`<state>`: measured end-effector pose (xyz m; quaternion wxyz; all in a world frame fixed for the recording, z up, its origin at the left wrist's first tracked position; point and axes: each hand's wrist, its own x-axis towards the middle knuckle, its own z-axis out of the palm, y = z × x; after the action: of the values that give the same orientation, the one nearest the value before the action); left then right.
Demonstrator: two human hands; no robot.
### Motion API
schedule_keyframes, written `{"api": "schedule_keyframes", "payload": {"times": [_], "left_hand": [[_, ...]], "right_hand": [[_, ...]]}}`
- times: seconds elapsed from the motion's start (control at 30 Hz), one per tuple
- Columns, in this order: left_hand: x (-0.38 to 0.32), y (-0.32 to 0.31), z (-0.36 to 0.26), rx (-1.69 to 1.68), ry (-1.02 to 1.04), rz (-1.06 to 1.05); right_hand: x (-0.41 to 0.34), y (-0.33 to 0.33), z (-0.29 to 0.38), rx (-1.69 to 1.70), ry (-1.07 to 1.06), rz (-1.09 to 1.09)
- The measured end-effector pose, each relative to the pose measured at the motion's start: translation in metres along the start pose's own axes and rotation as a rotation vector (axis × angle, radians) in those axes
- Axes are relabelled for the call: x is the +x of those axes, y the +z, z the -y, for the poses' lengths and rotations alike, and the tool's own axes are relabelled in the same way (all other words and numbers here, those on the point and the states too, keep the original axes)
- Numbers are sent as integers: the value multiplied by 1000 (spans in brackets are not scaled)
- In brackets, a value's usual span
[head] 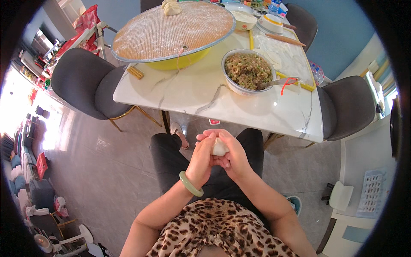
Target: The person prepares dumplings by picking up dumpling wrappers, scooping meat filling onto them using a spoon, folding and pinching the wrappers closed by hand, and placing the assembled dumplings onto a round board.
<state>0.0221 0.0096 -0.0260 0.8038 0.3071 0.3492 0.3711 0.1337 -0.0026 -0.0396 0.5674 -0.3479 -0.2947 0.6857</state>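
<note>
Between my two hands, above my lap and in front of the table edge, is a pale dough dumpling [220, 147]. My left hand [203, 154], with a green bangle on its wrist, presses it from the left. From the right, my right hand [237, 154] closes around it, and the fingers of both hands overlap. Fingers hide much of the dumpling. Beyond them on the table stands a bowl of minced filling [249, 70] with a metal spoon [277, 83] stuck in it. Finished dumplings [171, 8] sit at the far rim of a floured round reed tray [173, 32].
The tray rests on a yellow basin [179, 61] on the marble-patterned table [192, 93]. At the right, a floured board [289, 61] with yellow edges holds dough wrappers [269, 57] and a rolling pin [285, 39]. Grey chairs [83, 77] flank the table. A bin [296, 205] stands at my right.
</note>
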Motion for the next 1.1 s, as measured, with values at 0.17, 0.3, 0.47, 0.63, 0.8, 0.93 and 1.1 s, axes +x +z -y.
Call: {"api": "schedule_keyframes", "payload": {"times": [0.17, 0.3, 0.47, 0.63, 0.8, 0.93, 1.1], "left_hand": [[-7, 5, 6, -12, 70, -107], [-17, 1, 9, 147, 211, -131], [-10, -14, 11, 193, 273, -99], [1, -26, -13, 61, -25, 174], [7, -24, -24, 420, 51, 233], [12, -22, -35, 811, 131, 294], [1, -52, -51, 623, 120, 178]], "right_hand": [[-5, 11, 0, -4, 47, -53], [-15, 23, -4, -54, -70, -43], [-13, 18, -17, -12, -71, -30], [-1, -29, 12, -424, -26, 28], [-1, -34, 18, -311, 248, 123], [1, -38, 0, -250, 149, 24], [-3, -39, 14, -233, 357, -7]]}}
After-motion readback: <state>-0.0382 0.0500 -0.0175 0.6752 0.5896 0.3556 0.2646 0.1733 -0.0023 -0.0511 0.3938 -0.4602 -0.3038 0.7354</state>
